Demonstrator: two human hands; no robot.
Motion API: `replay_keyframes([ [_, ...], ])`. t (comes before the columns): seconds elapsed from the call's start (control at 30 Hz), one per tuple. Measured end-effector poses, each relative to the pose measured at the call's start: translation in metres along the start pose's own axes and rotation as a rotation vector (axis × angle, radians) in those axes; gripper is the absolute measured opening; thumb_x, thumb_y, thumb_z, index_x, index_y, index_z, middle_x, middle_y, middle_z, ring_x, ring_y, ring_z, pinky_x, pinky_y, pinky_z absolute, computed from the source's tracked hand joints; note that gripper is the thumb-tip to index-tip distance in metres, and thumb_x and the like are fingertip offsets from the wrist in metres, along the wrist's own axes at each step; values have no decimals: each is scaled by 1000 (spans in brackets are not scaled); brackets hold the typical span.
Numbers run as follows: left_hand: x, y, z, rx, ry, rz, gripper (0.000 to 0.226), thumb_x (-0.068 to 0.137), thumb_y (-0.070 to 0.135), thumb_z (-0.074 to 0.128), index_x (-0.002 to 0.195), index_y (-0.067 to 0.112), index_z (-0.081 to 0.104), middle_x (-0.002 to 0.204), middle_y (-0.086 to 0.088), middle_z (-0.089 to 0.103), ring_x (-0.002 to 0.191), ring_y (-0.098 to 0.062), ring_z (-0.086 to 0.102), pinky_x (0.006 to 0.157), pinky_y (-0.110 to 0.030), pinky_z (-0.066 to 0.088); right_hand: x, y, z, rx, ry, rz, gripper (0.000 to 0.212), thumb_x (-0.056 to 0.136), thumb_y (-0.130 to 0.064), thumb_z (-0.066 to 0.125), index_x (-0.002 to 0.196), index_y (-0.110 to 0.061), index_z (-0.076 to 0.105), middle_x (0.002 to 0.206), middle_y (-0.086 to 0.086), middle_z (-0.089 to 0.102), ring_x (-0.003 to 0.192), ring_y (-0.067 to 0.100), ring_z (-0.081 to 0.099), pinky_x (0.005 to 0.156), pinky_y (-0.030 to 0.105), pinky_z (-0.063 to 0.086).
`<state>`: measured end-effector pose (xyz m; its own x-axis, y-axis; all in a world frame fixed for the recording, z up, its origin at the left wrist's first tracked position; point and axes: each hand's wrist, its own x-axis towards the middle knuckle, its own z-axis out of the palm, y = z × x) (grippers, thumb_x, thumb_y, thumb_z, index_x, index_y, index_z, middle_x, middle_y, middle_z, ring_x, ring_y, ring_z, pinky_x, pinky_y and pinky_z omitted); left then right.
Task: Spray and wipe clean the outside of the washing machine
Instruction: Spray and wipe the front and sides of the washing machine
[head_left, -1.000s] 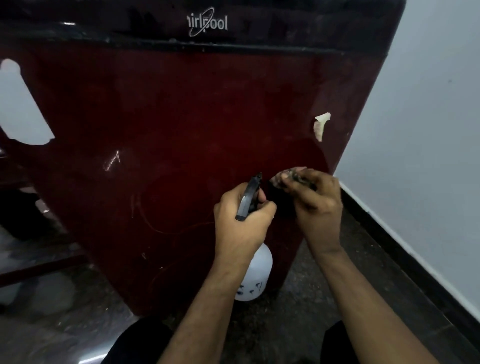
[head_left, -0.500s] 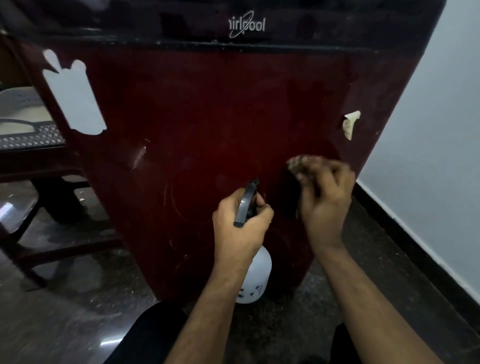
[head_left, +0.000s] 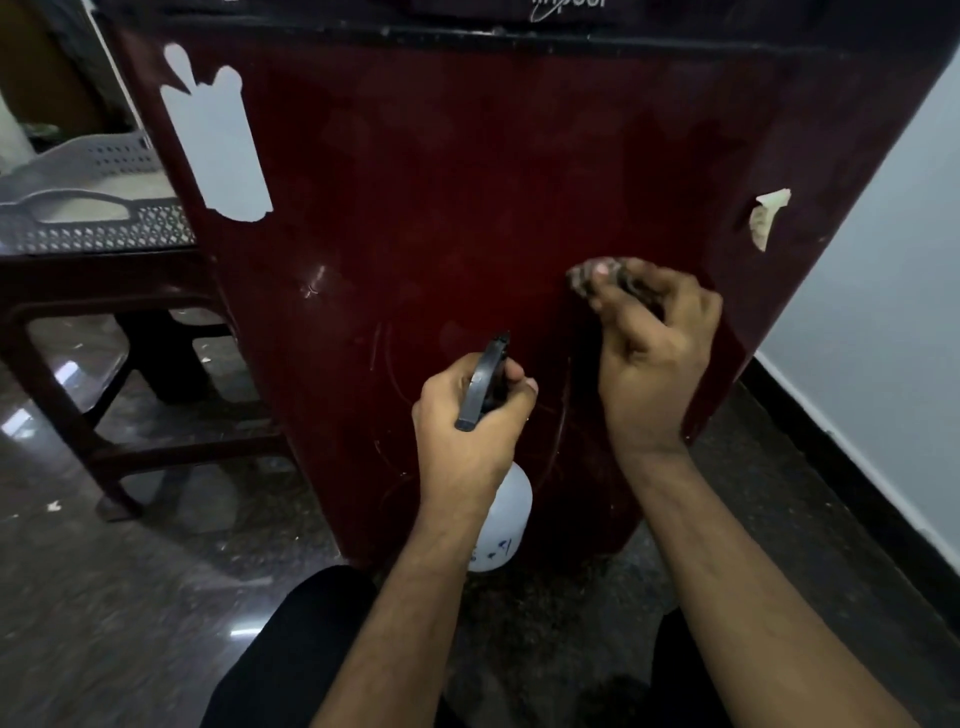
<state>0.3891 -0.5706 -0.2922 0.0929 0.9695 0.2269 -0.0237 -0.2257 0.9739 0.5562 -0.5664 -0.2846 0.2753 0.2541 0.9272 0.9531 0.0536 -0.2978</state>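
**Q:** What is at the far left?

**A:** A dark brown stool (head_left: 78, 332) stands on a glossy dark floor (head_left: 130, 597), with a pale perforated plastic tray (head_left: 88, 218) resting on top of it. Both are just beside the washing machine's left edge.

**Q:** And the washing machine?

**A:** The washing machine (head_left: 467, 182) fills the middle of the view. Its front panel is deep maroon and shiny, with a black band along the top. A pale grey patch (head_left: 218, 145) shaped like a torn sticker sits at the upper left of the panel. Faint curved scratches and scuffs show lower down.

**Q:** What is the left hand doing?

**A:** The left hand (head_left: 467, 431) is curled tightly round the black trigger head of a spray bottle (head_left: 498, 525). The white bottle body hangs below the hand, close to the panel's lower part.

**Q:** And the right hand?

**A:** The right hand (head_left: 654, 353) has its fingers bunched round a dark, mottled cloth (head_left: 592, 275), pressing it against the panel at mid height. The cloth is blurred.

**Q:** Anything further right?

**A:** A peeling scrap of cream sticker (head_left: 766, 215) clings near the machine's right edge. Beyond it is a pale wall (head_left: 893, 260) with a dark skirting strip.
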Motion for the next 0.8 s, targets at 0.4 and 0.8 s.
replay_keyframes([
  [0.4,-6,-18,-12,-20,-31,-58,21,88,13,77,73,21,65,57,7,53,55,-15,49,57,-34,44,-20,2,7,-57,-57,-68,19,98,-14,71,111,-23,80,118,4,68,100,30,54,78,24,43],
  [0.8,2,-12,-60,9,108,-9,25,88,8,70,70,18,57,59,2,48,57,-21,43,54,-37,40,-26,-44,36,77,-111,-139,18,100,-24,69,116,-24,78,112,7,67,96,28,54,73,26,45],
])
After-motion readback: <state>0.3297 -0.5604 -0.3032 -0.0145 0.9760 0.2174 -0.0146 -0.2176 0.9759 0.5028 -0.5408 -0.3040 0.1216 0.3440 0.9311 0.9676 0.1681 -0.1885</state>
